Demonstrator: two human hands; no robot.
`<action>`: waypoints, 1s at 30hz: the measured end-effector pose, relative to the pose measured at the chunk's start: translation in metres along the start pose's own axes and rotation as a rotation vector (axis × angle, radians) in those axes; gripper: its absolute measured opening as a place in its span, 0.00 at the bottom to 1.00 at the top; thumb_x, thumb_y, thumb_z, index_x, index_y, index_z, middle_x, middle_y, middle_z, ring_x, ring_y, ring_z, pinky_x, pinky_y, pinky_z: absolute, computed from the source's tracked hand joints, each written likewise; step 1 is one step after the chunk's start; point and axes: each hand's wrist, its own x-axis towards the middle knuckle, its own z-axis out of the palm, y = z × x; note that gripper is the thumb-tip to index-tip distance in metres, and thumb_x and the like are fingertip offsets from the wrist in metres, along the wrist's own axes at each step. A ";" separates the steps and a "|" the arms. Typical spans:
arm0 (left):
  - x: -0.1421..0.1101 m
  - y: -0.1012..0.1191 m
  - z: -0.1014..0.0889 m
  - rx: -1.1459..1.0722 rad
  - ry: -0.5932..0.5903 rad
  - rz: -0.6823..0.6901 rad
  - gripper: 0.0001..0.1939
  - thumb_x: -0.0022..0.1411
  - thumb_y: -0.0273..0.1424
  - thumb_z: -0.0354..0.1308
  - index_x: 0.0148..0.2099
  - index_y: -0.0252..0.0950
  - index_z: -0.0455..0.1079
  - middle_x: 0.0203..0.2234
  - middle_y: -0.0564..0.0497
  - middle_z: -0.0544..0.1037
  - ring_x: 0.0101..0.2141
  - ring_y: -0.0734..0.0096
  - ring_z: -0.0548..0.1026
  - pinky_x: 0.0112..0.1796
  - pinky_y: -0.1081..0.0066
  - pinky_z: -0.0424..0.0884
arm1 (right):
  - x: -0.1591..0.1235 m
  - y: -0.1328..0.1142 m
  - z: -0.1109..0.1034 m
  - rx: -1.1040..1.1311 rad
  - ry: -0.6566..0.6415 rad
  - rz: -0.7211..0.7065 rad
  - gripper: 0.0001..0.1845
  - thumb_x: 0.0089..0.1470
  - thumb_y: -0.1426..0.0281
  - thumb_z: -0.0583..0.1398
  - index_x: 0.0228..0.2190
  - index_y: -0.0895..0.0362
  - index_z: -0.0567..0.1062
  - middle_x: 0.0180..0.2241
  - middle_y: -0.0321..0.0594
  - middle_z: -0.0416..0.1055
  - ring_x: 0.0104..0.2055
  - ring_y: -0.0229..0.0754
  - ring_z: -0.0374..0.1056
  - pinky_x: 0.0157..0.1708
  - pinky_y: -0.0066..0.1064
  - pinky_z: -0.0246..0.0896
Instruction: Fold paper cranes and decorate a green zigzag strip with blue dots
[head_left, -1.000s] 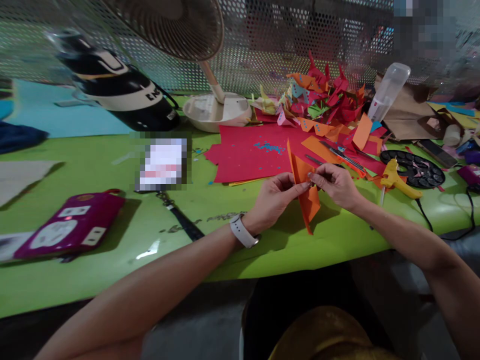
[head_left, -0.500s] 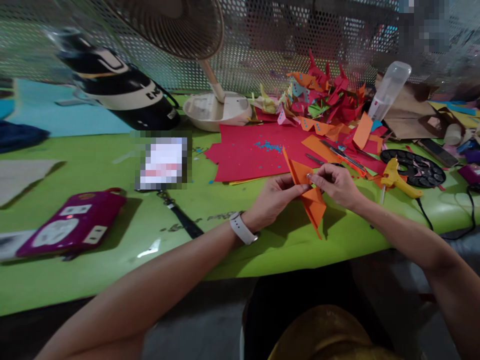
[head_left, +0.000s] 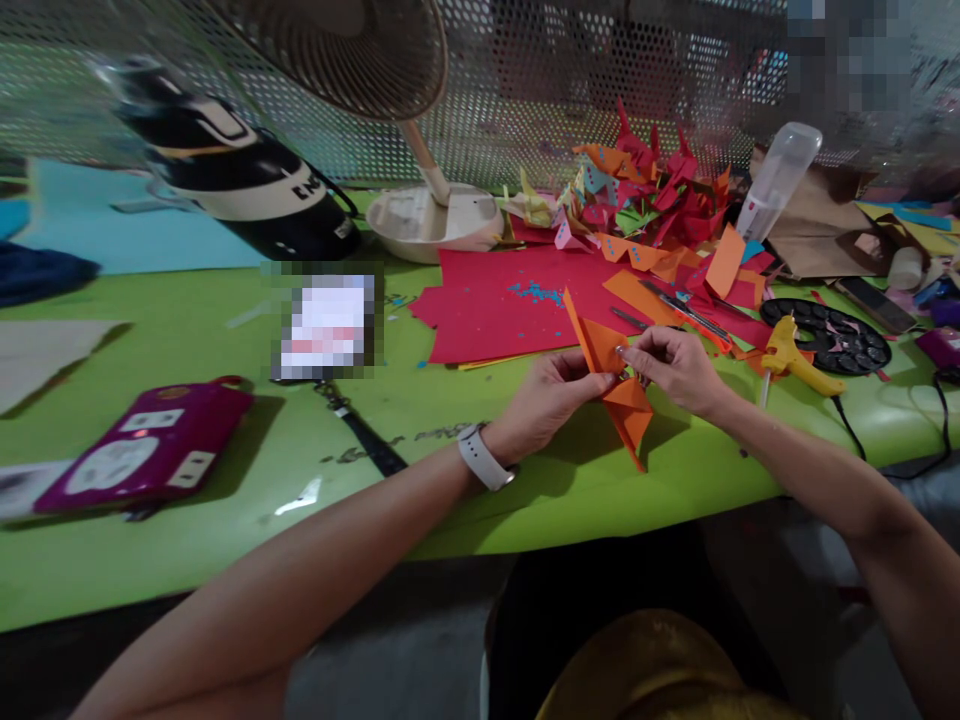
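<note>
A folded piece of orange paper (head_left: 628,410) is held up above the green table's front part, its creased, pointed ends reaching up and down. My left hand (head_left: 551,395) pinches its middle from the left, thumb in front and fingers behind. From the right, my right hand (head_left: 671,368) has thumb and fingertips closed at the paper's right edge, close to the left thumb. Its fingers partly hide the spot they grip. Just behind the hands lies a sheet of red paper (head_left: 487,315) sprinkled with small blue paper bits (head_left: 538,292).
A craft knife (head_left: 688,312), a yellow glue gun (head_left: 799,362) and a black round palette (head_left: 851,340) lie to the right. Folded paper shapes (head_left: 652,190) are heaped behind. A fan (head_left: 435,215), a black bottle (head_left: 255,185) and a purple device (head_left: 150,445) stand or lie leftward.
My right hand has shifted slightly right, and its thumb has slid a little along the paper. The orange paper has tilted slightly; my left hand keeps its hold.
</note>
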 end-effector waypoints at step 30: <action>-0.001 -0.003 -0.001 0.038 -0.056 -0.051 0.07 0.47 0.33 0.64 0.31 0.37 0.77 0.25 0.52 0.80 0.25 0.72 0.74 0.33 0.69 0.74 | 0.002 -0.001 -0.003 0.024 0.027 0.004 0.23 0.45 0.50 0.68 0.24 0.56 0.71 0.20 0.30 0.64 0.22 0.32 0.59 0.20 0.25 0.56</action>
